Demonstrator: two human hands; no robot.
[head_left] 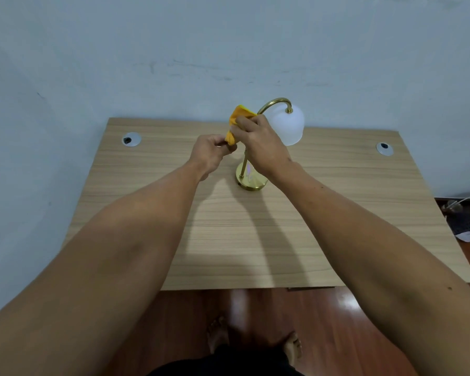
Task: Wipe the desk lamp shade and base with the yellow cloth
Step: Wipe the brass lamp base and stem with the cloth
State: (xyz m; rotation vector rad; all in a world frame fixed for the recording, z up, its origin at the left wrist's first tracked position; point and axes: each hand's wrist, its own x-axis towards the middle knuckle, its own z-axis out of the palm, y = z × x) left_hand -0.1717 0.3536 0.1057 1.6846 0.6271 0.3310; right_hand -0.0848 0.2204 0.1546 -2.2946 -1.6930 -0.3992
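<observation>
A: Yellow cloth [238, 121], bunched up, is held in the air between two bare hands above a light wood-grain desk [228, 226]. The desk stands against a pale blue-grey wall [228, 50].

B: Which hand has hold of what?

A: The right hand [258, 143] is closed around the upper, wider part of the cloth, fingers curled over it. The left hand [210, 153] has a pinching grip on the lower, twisted end, finger and thumb tight on the fabric. The two hands are just beside each other.

B: Where is the lamp?

A: The desk lamp stands near the middle of the desk, toward the wall. Its round brass base [251, 179] sits flat on the wood, partly behind the right wrist. A thin brass stem [272, 103] rises, curves over and carries a frosted white shade [286, 127] that hangs open end down, just right of the right hand. The cloth is close to the stem; I cannot tell whether they touch.

B: Anything else?

A: Two round cable grommets, one at the left [131, 139] and one at the right [384, 149] of the desk. Below is a reddish wood floor [323, 321] with the person's bare feet [217, 335].
</observation>
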